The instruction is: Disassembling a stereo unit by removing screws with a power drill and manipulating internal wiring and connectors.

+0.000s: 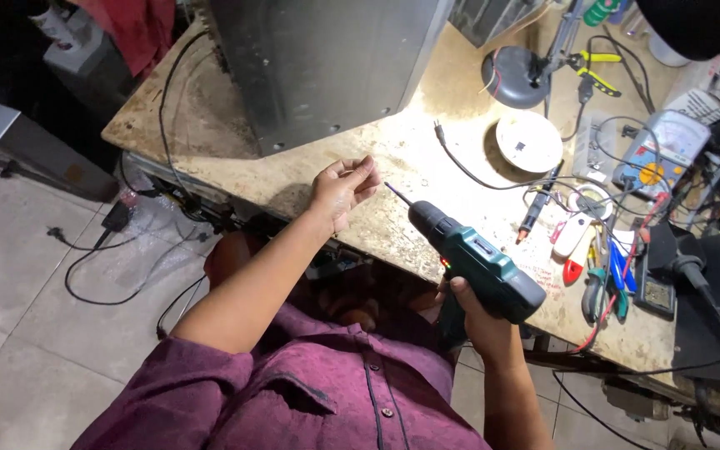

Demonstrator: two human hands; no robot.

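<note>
My right hand [481, 321] grips the handle of a green and black cordless drill [481, 262], whose thin bit [397, 194] points up and left toward my left hand. My left hand [342, 190] hovers over the worn workbench [427, 108] with its fingers curled together, thumb against fingertips; whether it pinches something small I cannot tell. A large grey metal casing [318, 67] stands on the bench just beyond my left hand.
On the right of the bench lie a white round disc [528, 140], a grey lamp base [514, 77], a multimeter [658, 150], pliers [589, 71], screwdrivers and tangled wires. A soldering iron [702, 287] rests on a black mat. Cables trail over the tiled floor at left.
</note>
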